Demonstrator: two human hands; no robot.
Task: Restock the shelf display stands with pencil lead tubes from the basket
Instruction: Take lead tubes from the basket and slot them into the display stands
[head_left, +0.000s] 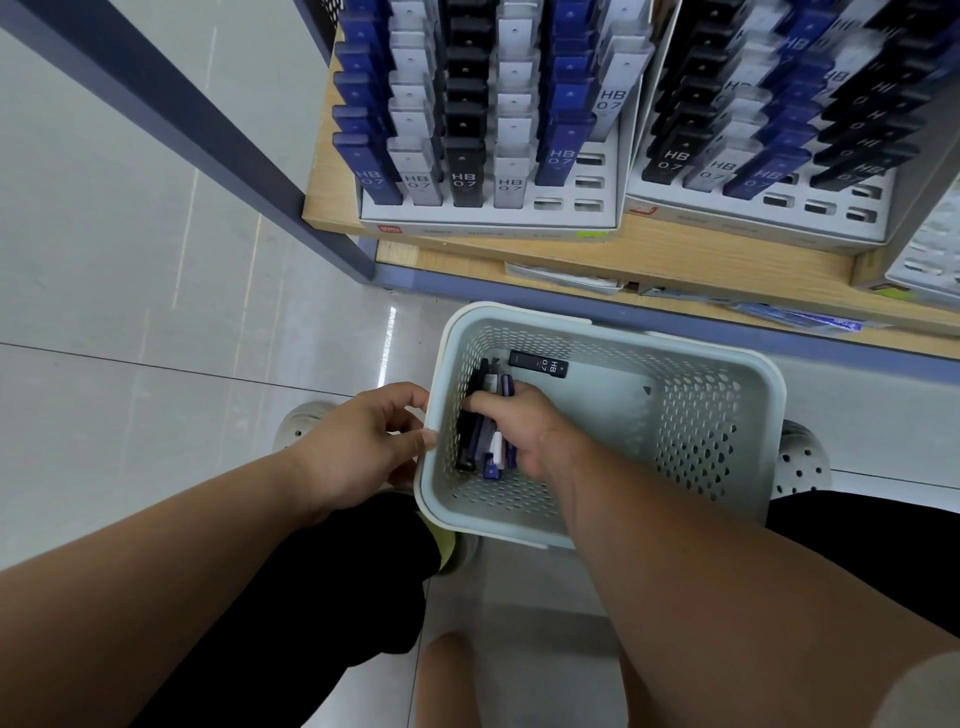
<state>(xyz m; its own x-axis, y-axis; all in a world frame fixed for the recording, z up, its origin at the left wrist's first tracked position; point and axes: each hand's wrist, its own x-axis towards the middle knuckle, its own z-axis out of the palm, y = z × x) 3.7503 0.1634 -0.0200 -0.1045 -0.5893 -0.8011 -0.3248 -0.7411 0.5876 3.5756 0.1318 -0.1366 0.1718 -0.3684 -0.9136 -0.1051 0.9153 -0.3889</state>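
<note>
The left hand (363, 441) holds the edge of the basket (597, 332), and inside it the right hand (514, 426) grabs a big bunch of lead tubes (483, 444), and some may slip out because it holds so many.

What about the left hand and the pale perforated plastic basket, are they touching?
Touching. The head view shows the left hand pinching the basket at its left rim.
</note>
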